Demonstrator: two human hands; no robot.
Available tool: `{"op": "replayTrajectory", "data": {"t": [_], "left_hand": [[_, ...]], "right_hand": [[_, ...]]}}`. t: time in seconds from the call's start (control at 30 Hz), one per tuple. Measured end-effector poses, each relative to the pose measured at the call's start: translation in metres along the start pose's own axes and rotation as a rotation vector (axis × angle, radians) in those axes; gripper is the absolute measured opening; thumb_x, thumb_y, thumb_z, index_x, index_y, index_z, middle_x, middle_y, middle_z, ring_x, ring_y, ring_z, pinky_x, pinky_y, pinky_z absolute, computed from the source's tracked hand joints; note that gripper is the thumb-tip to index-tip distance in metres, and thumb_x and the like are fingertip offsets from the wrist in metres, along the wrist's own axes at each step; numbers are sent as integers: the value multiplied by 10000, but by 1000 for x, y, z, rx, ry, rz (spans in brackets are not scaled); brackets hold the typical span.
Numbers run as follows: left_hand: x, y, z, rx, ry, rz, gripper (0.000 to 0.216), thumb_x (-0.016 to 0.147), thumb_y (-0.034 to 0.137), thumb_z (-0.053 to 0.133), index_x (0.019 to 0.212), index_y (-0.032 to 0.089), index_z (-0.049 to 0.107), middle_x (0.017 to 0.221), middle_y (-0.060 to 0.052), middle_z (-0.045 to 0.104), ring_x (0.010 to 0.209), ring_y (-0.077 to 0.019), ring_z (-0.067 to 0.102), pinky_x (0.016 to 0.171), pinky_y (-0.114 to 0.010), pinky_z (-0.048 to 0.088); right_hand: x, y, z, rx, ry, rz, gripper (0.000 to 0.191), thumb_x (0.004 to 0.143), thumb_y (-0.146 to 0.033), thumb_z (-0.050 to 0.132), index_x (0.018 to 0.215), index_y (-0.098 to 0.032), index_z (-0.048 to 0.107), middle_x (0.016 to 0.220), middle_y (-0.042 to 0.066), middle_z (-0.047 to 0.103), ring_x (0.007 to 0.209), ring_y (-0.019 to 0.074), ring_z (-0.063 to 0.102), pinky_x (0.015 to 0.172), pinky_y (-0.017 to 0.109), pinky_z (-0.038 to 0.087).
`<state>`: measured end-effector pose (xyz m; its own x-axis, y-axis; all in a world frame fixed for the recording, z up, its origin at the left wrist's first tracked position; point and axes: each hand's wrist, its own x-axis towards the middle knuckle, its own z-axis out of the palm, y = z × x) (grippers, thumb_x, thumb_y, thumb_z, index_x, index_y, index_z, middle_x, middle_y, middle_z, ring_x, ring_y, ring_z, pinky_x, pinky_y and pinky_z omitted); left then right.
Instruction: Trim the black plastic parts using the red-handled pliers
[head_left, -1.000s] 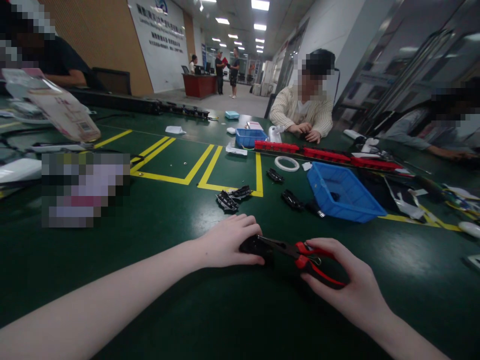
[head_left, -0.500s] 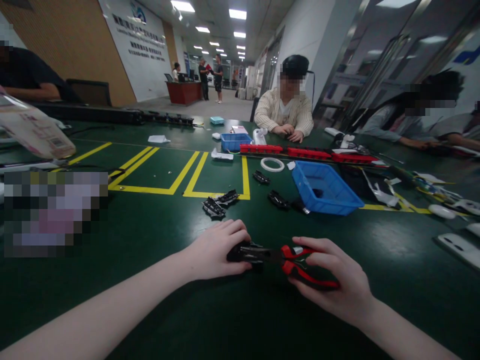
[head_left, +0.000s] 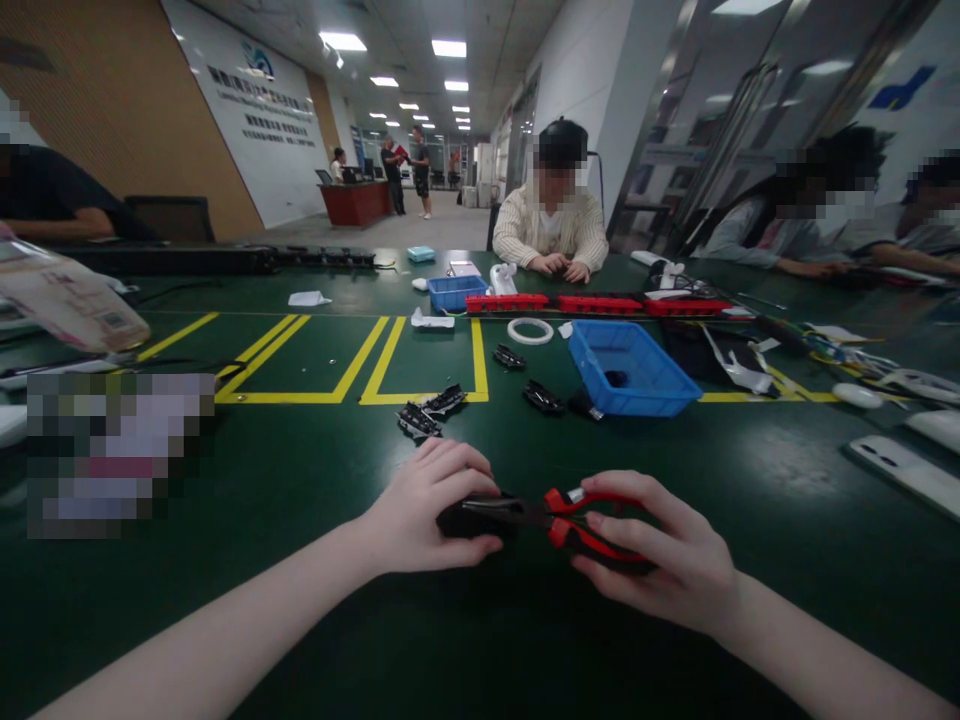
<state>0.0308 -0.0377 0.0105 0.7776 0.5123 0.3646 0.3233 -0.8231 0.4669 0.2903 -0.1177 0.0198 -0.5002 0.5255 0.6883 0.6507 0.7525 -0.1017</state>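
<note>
My left hand (head_left: 435, 510) is closed around a black plastic part (head_left: 480, 512), low over the green table (head_left: 315, 640). In my right hand (head_left: 660, 550) is a pair of pliers (head_left: 559, 518) with red and black handles, its fingers wrapped round them. The jaws point left and reach the right end of the black part; whether they bite on it I cannot tell. Beyond my left hand lie two similar black parts (head_left: 420, 420), one against the other. Further right are another black part (head_left: 543, 397) and a smaller-looking one (head_left: 509, 356).
A blue bin (head_left: 637, 395) with a dark item inside stands beyond my right hand. Behind it are a white ring (head_left: 529, 331), a red strip (head_left: 600, 305) and a small blue tray (head_left: 456, 293). A person (head_left: 553, 225) sits opposite. Phones (head_left: 911, 475) lie at right.
The pliers' handles look a little closer together, and the jaws overlap the black part's end more closely. The black part has turned slightly in my left hand. The whole view has shifted.
</note>
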Motion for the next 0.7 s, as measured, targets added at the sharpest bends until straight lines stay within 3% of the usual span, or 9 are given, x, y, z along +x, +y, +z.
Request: {"op": "replayTrajectory", "data": {"t": [0.2, 0.3, 0.37, 0.47, 0.53, 0.6, 0.7], "left_hand": [[-4, 42, 14, -584, 200, -176, 146, 811, 310, 588, 871, 178, 609, 923, -56, 614, 857, -176, 585, 771, -326, 491], [-4, 66, 31, -991, 143, -292, 424, 758, 375, 668, 1122, 192, 550, 1098, -90, 606, 1016, -226, 587, 892, -386, 491], [-5, 77, 45, -1131, 46, -377, 477, 785, 441, 639, 1185, 208, 525, 1191, -102, 580, 1125, -252, 546, 988, -431, 441], [-6, 83, 61, -1157, 61, -458, 497, 825, 526, 555, 1211, 215, 516, 1198, -96, 584, 1203, -264, 492, 1062, -461, 371], [-7, 83, 65, -1114, 92, -491, 508, 826, 565, 528, 1191, 212, 530, 1186, -90, 590, 1183, -266, 504, 1054, -461, 381], [-8, 81, 64, -1105, 82, -488, 528, 821, 609, 507, 1151, 198, 551, 1138, -92, 614, 1113, -265, 548, 1010, -451, 425], [-10, 81, 61, -1084, 45, -434, 550, 831, 636, 484, 1137, 183, 551, 1117, -94, 621, 1083, -253, 559, 993, -422, 437]], "right_hand": [[-5, -5, 0, -7, 77, 8, 340, 741, -228, 659, 1044, -270, 510, 1034, 79, 576, 941, 215, 628, 729, 352, 597], [-8, -9, 7, 68, 146, 72, 534, 728, -242, 679, 1193, -246, 416, 1136, 115, 524, 1036, 233, 588, 788, 368, 579], [-7, -14, 12, 118, 121, 79, 631, 740, -242, 666, 1282, -209, 346, 1195, 144, 509, 1103, 246, 556, 839, 380, 554], [-3, -24, 15, 105, -34, 132, 609, 773, -214, 595, 1321, -189, 330, 1167, 139, 558, 1060, 242, 571, 840, 394, 533], [0, -28, 13, 79, -118, 158, 568, 767, -234, 589, 1290, -181, 372, 1038, 109, 609, 888, 214, 618, 717, 348, 544], [1, -30, 10, 83, -136, 154, 528, 762, -319, 609, 1231, -174, 412, 899, 69, 628, 705, 175, 615, 581, 295, 514], [2, -29, 6, 150, -96, 111, 508, 775, -451, 610, 1159, -175, 425, 801, 23, 634, 590, 129, 587, 526, 255, 465]]}}
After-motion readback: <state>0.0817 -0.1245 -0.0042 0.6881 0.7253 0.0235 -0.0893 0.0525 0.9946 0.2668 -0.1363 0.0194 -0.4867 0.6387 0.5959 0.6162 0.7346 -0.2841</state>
